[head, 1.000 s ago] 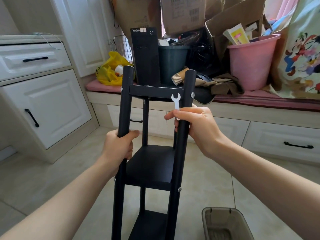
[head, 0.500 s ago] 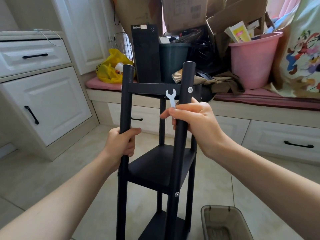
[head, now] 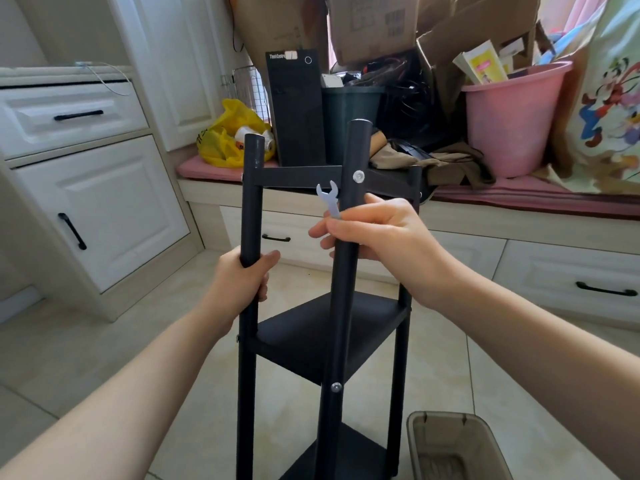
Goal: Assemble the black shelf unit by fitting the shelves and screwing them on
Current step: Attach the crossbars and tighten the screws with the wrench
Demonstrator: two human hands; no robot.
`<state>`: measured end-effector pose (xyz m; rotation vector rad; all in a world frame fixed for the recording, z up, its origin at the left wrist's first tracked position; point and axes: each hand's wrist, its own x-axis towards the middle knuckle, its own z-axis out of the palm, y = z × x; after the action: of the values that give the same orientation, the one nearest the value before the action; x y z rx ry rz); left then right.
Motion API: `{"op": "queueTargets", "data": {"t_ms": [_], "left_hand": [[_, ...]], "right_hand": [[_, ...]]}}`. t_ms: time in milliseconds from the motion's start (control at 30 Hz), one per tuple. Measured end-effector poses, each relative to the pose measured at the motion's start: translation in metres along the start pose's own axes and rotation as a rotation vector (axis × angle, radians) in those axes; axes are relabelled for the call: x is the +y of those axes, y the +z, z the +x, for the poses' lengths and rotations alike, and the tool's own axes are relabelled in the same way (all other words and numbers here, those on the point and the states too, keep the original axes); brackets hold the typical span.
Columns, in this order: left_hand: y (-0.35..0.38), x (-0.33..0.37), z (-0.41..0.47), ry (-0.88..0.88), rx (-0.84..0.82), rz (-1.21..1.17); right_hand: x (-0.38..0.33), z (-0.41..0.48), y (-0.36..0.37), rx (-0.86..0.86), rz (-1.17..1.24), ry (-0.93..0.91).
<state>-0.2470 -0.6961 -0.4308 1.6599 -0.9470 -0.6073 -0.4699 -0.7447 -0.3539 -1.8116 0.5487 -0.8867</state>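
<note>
the black shelf unit stands upright on the tiled floor, right in front of the person, with its top shelf, middle shelf and bottom shelf all seated between the round posts. the left hand is wrapped around the near left post, fingers curled fully round it, between the top and middle shelves. the right hand grips the near right post a little higher up, and between its fingers and that post it also pinches a small silver wrench, whose open jaw end sticks up just beside the post. a silver screw head shows on that post at the level of the top shelf, just above the hand, and a second screw sits at the middle shelf. a clear brownish plastic bin lies on the floor near the unit's right side. behind, a window seat carries a pink bucket and a yellow bag.
</note>
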Motion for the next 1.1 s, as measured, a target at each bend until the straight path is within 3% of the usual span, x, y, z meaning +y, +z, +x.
{"op": "queueTargets", "data": {"t_ms": [100,267,467,567,733,833,933,1100], "left_hand": [[-0.005,0.003,-0.002,0.096,0.082,0.18],[-0.008,0.009,-0.01,0.078,0.105,0.544],[0.008,0.023,-0.035,0.26,0.2,0.685],[0.017,0.034,-0.046,0.29,0.088,0.507],[0.025,0.046,-0.058,0.119,-0.196,-0.012],[0.035,0.046,-0.065,0.001,-0.356,-0.192],[0.048,0.043,-0.07,-0.035,-0.39,-0.24],[0.055,0.041,-0.071,0.059,-0.329,-0.247]], "right_hand": [[0.0,0.002,0.0,-0.049,0.05,0.038],[0.002,0.004,0.003,-0.055,0.047,0.04],[0.005,0.008,-0.001,0.022,0.031,0.048],[0.005,0.009,-0.003,0.031,0.026,0.053],[0.006,0.011,-0.005,0.038,0.004,0.05],[0.007,0.011,-0.004,0.032,-0.004,0.037],[0.007,0.011,-0.003,0.02,-0.022,0.017],[0.006,0.009,0.001,-0.018,-0.012,0.013]]}}
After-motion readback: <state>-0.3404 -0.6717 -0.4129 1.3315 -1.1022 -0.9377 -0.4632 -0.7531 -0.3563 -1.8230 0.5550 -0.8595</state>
